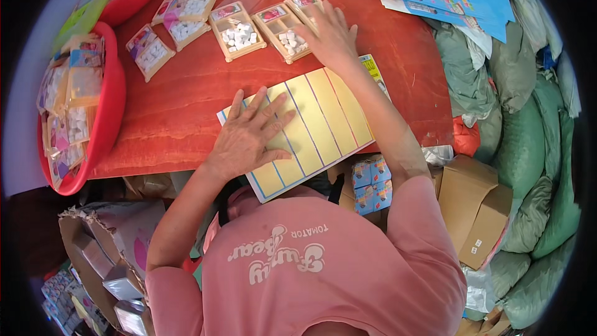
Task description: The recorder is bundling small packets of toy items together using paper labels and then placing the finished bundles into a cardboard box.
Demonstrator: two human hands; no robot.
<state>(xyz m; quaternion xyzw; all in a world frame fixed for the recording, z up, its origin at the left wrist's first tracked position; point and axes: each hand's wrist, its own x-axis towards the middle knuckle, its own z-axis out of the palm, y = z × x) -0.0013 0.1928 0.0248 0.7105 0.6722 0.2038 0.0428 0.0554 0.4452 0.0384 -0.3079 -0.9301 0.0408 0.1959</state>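
Person in a pink shirt leans over a red surface (186, 106). Landmark: a yellow card sheet (311, 127) ruled into long strips, lying flat at the near edge of the surface, its near corner overhanging the edge. Left hand (252, 134) rests palm down on the sheet's left part, fingers spread and flat, gripping nothing. Right hand (329, 37) reaches past the sheet's far edge, palm down, fingers extended and splayed, lying over the right-hand packet of a row of small clear packets; whether it has any hold on that packet cannot be told. Just beyond the sheet, left of the right hand, sits a packet of white pieces (287, 32), and left of that another like it (237, 31); two more packets (183, 15) overlap farther left, and a single one (149, 51) lies at the row's left end. Well left of the sheet, a red basin (112, 99) hangs over the surface's edge, packed with more such packets. Far right beyond the sheet, blue printed sheets (466, 0). Right of the sheet, off the surface, green sacks (528, 143) and a brown carton (476, 208).
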